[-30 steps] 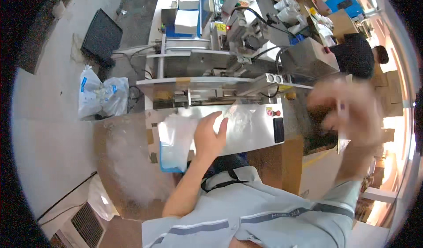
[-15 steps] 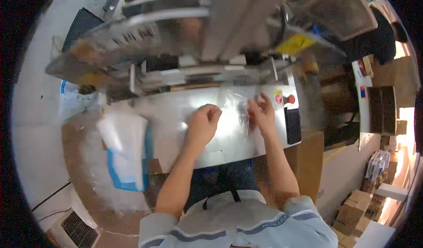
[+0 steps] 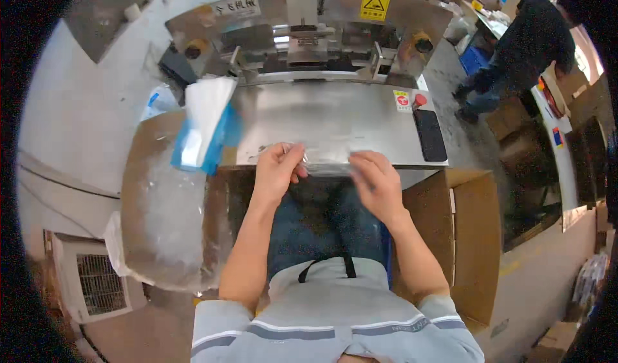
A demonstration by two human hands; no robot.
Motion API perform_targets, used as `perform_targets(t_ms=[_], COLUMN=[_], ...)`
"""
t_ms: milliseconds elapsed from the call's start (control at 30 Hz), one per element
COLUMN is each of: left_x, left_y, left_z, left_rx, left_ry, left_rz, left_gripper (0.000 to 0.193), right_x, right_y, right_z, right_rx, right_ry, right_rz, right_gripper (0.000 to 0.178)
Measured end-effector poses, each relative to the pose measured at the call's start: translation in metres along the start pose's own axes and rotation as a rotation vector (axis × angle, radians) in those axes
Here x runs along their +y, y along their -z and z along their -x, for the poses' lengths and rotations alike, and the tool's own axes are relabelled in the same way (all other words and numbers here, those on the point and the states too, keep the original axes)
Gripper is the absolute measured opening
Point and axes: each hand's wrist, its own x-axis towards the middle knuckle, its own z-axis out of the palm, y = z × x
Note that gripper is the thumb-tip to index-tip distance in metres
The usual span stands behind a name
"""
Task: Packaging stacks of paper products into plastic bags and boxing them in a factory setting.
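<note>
A thin clear plastic bag stretches between my hands at the near edge of the metal worktable. My left hand pinches its left end between thumb and fingers. At the right end, my right hand has curled, slightly blurred fingers against the plastic. Glare makes the bag's outline hard to follow. Left of the worktable, a stack of white sheets or bags leans in a blue wrapper.
A machine stands behind the worktable, with a red button and a black phone at right. A plastic-lined carton sits left, an open cardboard box right. Another person stands at the far right.
The view has shifted and sharpened. My hands have come closer to my body, from over the tabletop to its near edge, with the clear bag between them.
</note>
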Motion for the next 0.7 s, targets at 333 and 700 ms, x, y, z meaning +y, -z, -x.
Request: perform_targets(t_ms=[333, 700], left_x=[-0.016, -0.058], left_y=[-0.005, -0.033], left_z=[0.027, -0.004], left_rx=[-0.083, -0.314], left_ry=[-0.345, 0.032], left_rz=[-0.444, -0.139], left_gripper=[0.114, 0.021], right_x=[-0.031, 0.025], right_y=[0.036, 0.042], right_z=[0.003, 0.004], right_rx=[-0.050, 0.145], right_ry=[-0.589, -0.568], right_rz=[-0.655, -0.302], right_gripper=[0.017, 0.041])
